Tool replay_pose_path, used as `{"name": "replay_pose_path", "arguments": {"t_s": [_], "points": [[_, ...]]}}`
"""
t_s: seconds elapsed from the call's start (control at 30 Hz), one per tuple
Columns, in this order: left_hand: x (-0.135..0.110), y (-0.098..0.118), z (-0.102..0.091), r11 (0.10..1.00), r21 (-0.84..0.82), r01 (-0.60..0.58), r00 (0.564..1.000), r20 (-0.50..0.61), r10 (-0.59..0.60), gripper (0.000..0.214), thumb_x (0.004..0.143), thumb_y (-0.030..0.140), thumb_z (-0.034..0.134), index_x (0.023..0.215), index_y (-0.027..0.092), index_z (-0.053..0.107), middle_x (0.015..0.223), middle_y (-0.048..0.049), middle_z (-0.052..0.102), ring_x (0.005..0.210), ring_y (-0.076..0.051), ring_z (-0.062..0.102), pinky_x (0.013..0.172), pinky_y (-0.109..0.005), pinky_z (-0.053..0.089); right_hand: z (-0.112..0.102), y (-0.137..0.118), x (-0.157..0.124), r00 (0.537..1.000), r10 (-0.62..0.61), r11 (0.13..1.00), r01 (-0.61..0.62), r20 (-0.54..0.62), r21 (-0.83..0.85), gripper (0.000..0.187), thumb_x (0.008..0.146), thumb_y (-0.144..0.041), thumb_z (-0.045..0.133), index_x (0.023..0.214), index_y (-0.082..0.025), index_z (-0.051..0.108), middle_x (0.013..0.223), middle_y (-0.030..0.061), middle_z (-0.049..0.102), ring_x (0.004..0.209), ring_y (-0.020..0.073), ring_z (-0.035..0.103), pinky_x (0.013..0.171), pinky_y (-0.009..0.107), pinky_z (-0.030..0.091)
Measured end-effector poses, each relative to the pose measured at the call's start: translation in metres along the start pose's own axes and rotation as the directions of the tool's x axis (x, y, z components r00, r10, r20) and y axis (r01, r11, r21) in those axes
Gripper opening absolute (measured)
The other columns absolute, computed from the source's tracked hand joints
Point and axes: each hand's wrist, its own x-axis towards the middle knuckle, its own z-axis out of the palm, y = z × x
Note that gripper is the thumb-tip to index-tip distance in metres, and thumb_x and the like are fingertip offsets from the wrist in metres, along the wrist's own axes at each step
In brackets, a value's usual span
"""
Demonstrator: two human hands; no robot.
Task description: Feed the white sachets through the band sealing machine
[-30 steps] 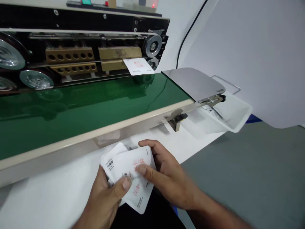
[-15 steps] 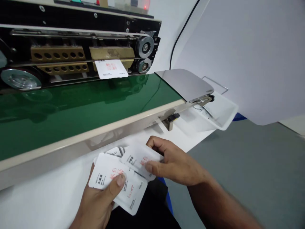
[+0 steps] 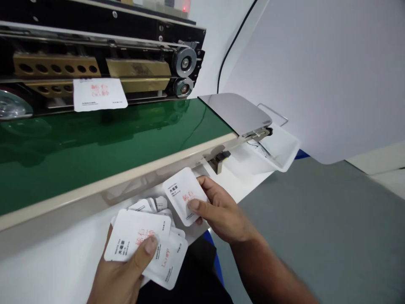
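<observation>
One sachet is being pinched in the right hand above the near edge of the worktop, while the left hand is clasping a fanned stack. The sachet is sitting just right of the stack, toward the belt, the right hand being nearer the belt's right end; a pouch is jutting over the belt's far edge.

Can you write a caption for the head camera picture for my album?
Left hand clasps several white packets, right hand a single packet, beside a green belt.
</observation>
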Motion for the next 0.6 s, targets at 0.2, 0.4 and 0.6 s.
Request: {"name": "replay_pose_path", "arguments": {"t_s": [0.2,0.4,0.6], "points": [[0.001,-0.001,0.0,1.0,-0.016,-0.006,1.0,-0.009,0.006,0.105,0.062,0.041,0.089,0.148,0.039,0.03,0.11,-0.0026,0.076,0.116,-0.032,0.064,0.097,-0.043,0.054,-0.006,-0.012,-0.006,0.998,-0.025,0.999,0.027,0.062,-0.041,0.021,0.098,-0.028,0.065,0.098,-0.011,0.053,0.085,0.0042,0.06,0.067,0.0071,0.06,0.058,0.012,0.054],[0.003,-0.004,-0.007,0.995,0.093,-0.043,0.999,0.01,0.042,0.101,0.063,0.043,0.087,0.148,0.03,0.032,0.105,-0.0059,0.077,0.109,-0.033,0.067,0.094,-0.045,0.054,-0.001,0.003,-0.003,0.997,0.053,0.994,-0.058,0.054,0.088,0.033,0.081,-0.02,0.07,0.108,-0.013,0.052,0.096,0.007,0.063,0.08,0.0165,0.066,0.062,0.022,0.059],[0.006,-0.008,-0.013,0.993,0.115,-0.021,0.999,-0.032,0.025,0.092,0.064,0.032,0.088,0.144,0.026,0.041,0.097,-0.0049,0.079,0.101,-0.033,0.07,0.086,-0.041,0.058,0.0,-0.016,-0.011,0.995,-0.061,0.991,0.07,-0.075,0.112,0.034,0.075,-0.02,0.071,0.103,-0.014,0.052,0.092,0.0063,0.064,0.075,0.0166,0.065,0.065,0.023,0.056]]}}
